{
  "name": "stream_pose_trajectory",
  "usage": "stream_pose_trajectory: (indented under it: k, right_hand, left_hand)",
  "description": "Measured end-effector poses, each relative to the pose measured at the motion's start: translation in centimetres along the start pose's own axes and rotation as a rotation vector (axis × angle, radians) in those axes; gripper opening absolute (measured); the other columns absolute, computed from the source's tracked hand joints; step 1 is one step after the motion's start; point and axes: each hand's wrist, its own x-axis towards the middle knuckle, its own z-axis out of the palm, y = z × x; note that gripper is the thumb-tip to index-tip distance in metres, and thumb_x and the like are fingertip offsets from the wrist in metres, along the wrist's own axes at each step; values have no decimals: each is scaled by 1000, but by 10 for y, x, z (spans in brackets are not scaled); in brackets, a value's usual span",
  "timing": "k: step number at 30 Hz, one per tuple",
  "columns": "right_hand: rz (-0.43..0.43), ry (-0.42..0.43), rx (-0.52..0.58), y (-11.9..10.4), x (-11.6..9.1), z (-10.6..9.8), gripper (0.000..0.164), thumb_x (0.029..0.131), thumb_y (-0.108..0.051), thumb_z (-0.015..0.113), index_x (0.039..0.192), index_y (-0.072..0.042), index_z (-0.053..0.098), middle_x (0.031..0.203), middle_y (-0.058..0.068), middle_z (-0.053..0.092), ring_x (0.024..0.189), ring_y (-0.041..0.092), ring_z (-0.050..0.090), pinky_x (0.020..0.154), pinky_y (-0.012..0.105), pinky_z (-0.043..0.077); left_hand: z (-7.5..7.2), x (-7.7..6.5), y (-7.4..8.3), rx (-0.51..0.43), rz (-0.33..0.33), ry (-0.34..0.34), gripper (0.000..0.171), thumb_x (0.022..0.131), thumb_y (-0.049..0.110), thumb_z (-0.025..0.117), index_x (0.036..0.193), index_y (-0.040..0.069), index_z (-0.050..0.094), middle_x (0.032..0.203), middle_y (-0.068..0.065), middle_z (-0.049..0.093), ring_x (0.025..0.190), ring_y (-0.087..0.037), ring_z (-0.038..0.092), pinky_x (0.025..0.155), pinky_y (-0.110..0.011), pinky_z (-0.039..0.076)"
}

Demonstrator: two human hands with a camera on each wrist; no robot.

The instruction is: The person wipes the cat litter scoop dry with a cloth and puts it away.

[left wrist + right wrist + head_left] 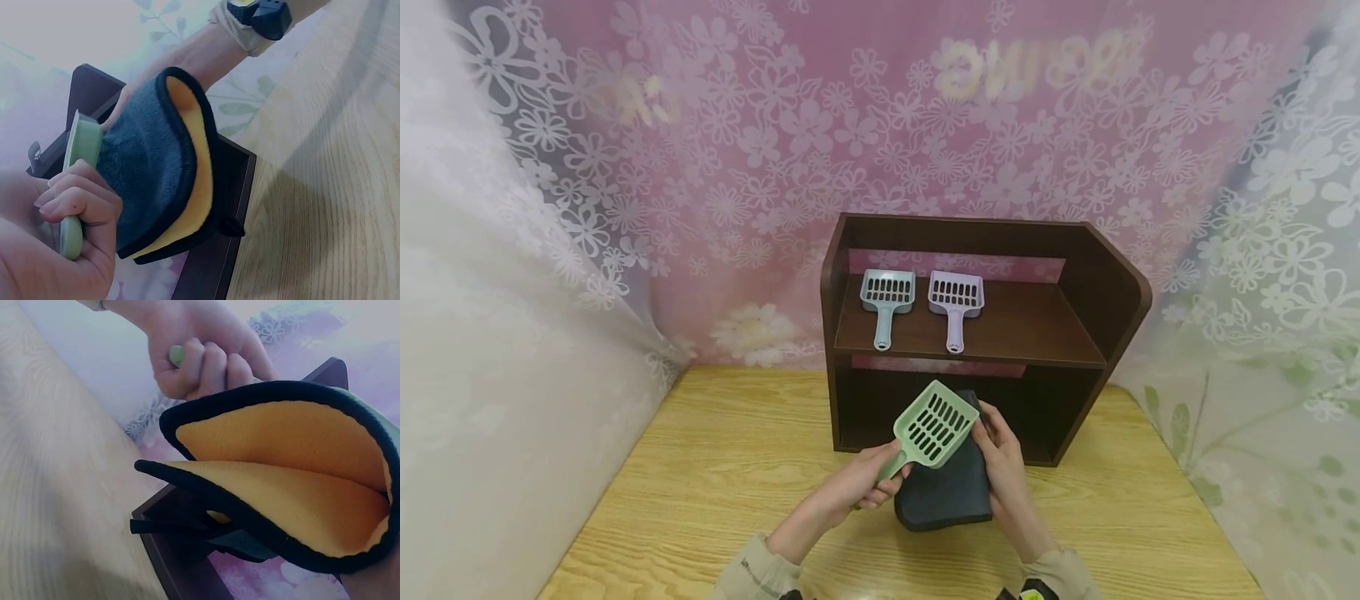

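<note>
My left hand (867, 479) grips the handle of a green slotted litter scoop (936, 423), which slants up to the right. In the left wrist view, fingers (90, 203) curl round the green handle. My right hand (1006, 462) holds a folded cloth (946, 500), dark blue-grey outside with a black edge, behind and under the scoop's head. Its thumb lies by the scoop's right rim; the other fingers are mostly hidden by the cloth. The right wrist view shows the cloth's yellow inner side (294, 437), hanging open in a fold.
A dark brown two-tier shelf (970, 354) stands behind my hands on the wooden table (715, 467). On its upper board lie a blue litter scoop (886, 296) and a lilac one (956, 300), handles toward me. Flowered curtains (737, 167) surround the table.
</note>
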Motion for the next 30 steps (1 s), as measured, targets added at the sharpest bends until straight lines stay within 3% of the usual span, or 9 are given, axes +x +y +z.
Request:
stream_pose_trajectory:
  k: [8,17,24,30]
  right_hand:
    - [-8,28,-44,-8,13,1,34,106,-28,56,137,-13,53,109,-7,66,95,6,63,74,21,54]
    - [70,12,-36,-8,10,-2,33,105,-29,58,135,-16,53,110,-7,66,95,8,65,76,25,56]
    - [70,-50,-26,-4,-3,-10,31,107,-25,53,136,-14,51,115,-7,67,99,10,68,80,29,58]
    - [59,-79,-22,-5,-9,-13,32,109,-24,51,137,-9,49,116,-6,67,100,11,68,82,30,58]
  left_hand:
    - [5,-4,0,57,-27,-64,46,110,47,35,97,8,55,65,7,35,49,-3,22,43,-19,18]
    - [-2,-6,-1,120,28,87,49,109,44,40,115,0,62,70,5,44,50,-4,23,44,-18,18]
    - [-10,-5,-1,141,35,186,47,108,47,43,97,6,62,64,6,39,49,-5,25,43,-18,19]
    - [-11,-4,0,122,17,168,45,108,46,42,94,7,60,63,7,37,49,-4,24,43,-18,19]
